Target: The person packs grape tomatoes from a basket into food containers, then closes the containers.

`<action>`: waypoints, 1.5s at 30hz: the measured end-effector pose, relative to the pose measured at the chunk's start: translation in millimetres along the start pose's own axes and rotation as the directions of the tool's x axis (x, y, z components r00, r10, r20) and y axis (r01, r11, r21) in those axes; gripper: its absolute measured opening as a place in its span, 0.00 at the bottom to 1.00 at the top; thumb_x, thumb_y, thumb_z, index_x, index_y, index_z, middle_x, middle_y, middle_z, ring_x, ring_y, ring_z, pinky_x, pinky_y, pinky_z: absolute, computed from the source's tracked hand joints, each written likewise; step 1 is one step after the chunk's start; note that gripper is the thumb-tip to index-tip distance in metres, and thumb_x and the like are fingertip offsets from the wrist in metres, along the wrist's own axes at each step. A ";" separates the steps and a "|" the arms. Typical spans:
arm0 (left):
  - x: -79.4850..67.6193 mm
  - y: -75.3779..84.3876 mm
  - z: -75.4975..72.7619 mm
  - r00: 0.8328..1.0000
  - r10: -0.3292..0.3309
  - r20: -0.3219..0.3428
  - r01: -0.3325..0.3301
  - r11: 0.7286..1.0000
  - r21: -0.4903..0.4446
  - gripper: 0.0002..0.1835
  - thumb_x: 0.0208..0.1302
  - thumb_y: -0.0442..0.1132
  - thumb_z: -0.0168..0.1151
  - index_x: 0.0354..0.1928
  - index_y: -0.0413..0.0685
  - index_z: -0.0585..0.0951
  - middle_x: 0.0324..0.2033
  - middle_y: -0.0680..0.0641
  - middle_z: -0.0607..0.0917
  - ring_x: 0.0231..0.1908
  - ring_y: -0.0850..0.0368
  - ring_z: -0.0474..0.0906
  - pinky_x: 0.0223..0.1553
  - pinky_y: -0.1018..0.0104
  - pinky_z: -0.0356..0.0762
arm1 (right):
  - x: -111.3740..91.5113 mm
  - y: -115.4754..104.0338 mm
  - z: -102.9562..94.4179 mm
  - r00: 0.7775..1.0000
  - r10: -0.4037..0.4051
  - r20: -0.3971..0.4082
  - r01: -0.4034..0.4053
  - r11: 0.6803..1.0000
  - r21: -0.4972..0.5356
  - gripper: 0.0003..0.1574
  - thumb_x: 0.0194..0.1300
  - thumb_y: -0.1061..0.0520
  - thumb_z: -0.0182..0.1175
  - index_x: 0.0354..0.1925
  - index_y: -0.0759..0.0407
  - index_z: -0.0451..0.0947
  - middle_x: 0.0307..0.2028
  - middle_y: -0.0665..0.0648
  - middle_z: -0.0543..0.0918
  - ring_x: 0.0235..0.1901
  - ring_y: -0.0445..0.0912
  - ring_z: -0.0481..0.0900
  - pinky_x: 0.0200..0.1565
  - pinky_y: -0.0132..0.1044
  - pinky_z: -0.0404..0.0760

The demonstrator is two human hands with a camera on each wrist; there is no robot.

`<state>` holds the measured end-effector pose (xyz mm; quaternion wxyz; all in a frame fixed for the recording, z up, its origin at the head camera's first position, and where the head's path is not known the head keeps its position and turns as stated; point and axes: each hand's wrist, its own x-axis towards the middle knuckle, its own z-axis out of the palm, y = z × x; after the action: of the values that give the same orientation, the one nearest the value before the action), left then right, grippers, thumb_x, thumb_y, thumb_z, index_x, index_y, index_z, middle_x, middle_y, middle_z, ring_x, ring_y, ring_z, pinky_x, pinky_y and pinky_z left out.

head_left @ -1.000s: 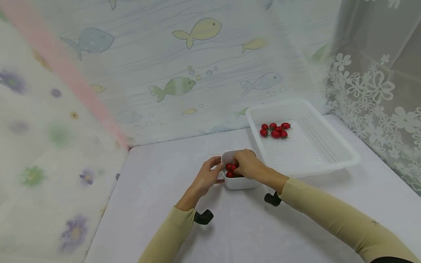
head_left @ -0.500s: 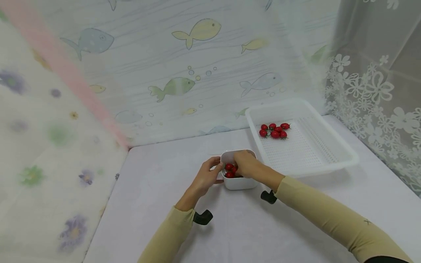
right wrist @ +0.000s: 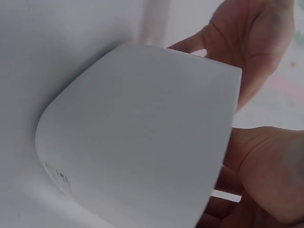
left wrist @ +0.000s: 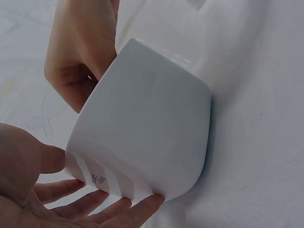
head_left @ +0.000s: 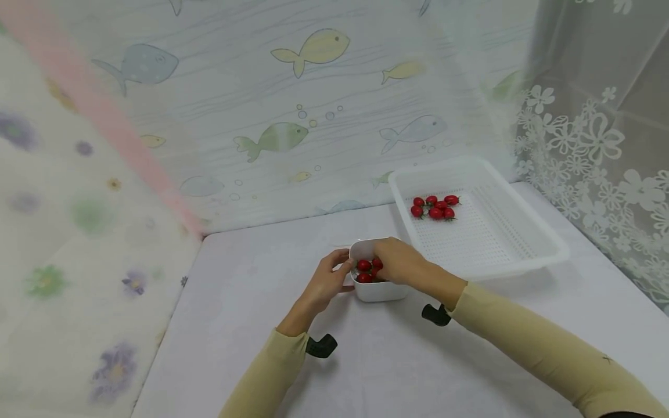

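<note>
A small white box with an open top stands on the table, several red cherry tomatoes inside it. My left hand holds the box from its left side. In the left wrist view, the thumb is at the rim and the fingers lie along the outer wall. My right hand reaches over the right rim into the box. Its fingertips are down among the tomatoes and mostly hidden, so whether they hold one does not show. In the right wrist view, the box wall covers those fingertips.
Behind and to the right sits a large white perforated basket, close to the small box. Several cherry tomatoes lie in its far left part. A fish-patterned cloth hangs behind the table, and a lace curtain at the right.
My right hand has shifted slightly inside the box, first in, then a little back to the right. More tomatoes show beside its fingers now. My left hand has kept its place on the box.
</note>
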<state>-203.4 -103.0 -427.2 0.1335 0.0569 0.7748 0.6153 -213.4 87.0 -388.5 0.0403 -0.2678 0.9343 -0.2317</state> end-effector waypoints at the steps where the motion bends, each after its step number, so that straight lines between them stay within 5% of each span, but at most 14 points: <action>1: -0.2 0.5 0.0 1.000 0.000 0.001 0.000 1.000 -0.001 0.20 0.73 0.41 0.47 0.64 0.46 0.67 0.64 0.43 0.65 0.63 0.42 0.63 0.42 0.51 0.82 | -2.1 -0.3 -2.2 1.000 0.009 0.006 -0.009 1.000 0.001 0.29 0.53 0.61 0.69 0.55 0.57 0.75 0.41 0.57 0.83 0.35 0.47 0.76 0.34 0.38 0.80; 7: -0.7 2.7 -0.6 1.000 -0.017 0.005 0.017 1.000 0.001 0.20 0.73 0.40 0.47 0.64 0.46 0.67 0.64 0.43 0.65 0.63 0.42 0.63 0.44 0.49 0.81 | -12.8 -0.3 -12.6 0.999 0.032 0.013 -0.032 0.999 -0.011 0.29 0.54 0.56 0.69 0.55 0.48 0.75 0.38 0.51 0.83 0.33 0.43 0.75 0.27 0.34 0.76; 14: -1.2 3.4 0.0 1.000 -0.017 0.011 0.017 1.000 -0.007 0.21 0.73 0.40 0.47 0.65 0.44 0.65 0.64 0.41 0.65 0.63 0.41 0.62 0.46 0.45 0.79 | -24.7 -0.1 -26.6 0.999 0.035 0.027 -0.035 0.999 -0.002 0.08 0.54 0.54 0.68 0.34 0.54 0.81 0.24 0.46 0.77 0.26 0.43 0.72 0.21 0.32 0.72; 19: -1.2 2.9 0.6 1.000 -0.017 0.007 0.017 1.000 0.000 0.21 0.73 0.40 0.47 0.65 0.46 0.66 0.64 0.41 0.65 0.63 0.41 0.63 0.45 0.46 0.79 | -34.8 0.8 -35.8 0.999 -0.004 0.043 0.004 1.000 0.002 0.05 0.54 0.54 0.67 0.30 0.51 0.80 0.22 0.46 0.75 0.25 0.42 0.70 0.20 0.31 0.70; 30: -0.2 3.0 -0.3 1.000 -0.017 0.000 0.017 1.000 0.003 0.21 0.72 0.40 0.48 0.65 0.46 0.66 0.64 0.41 0.65 0.63 0.41 0.64 0.45 0.45 0.79 | -56.7 17.9 -59.5 0.999 -0.035 0.014 0.035 0.999 0.007 0.16 0.57 0.51 0.65 0.45 0.53 0.80 0.44 0.49 0.80 0.47 0.49 0.75 0.42 0.45 0.80; 45: -0.1 1.5 1.7 1.000 -0.010 -0.010 0.010 1.000 0.026 0.20 0.72 0.41 0.48 0.64 0.49 0.68 0.63 0.44 0.67 0.62 0.42 0.65 0.44 0.47 0.80 | -51.8 74.7 -95.5 0.999 -0.032 -0.034 0.033 0.999 0.038 0.16 0.57 0.56 0.66 0.43 0.62 0.80 0.41 0.56 0.82 0.41 0.52 0.80 0.43 0.46 0.81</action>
<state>-202.9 -101.1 -426.1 0.1319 0.0519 0.7836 0.6049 -224.3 209.2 -340.0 0.0260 -0.2781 0.9258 -0.2546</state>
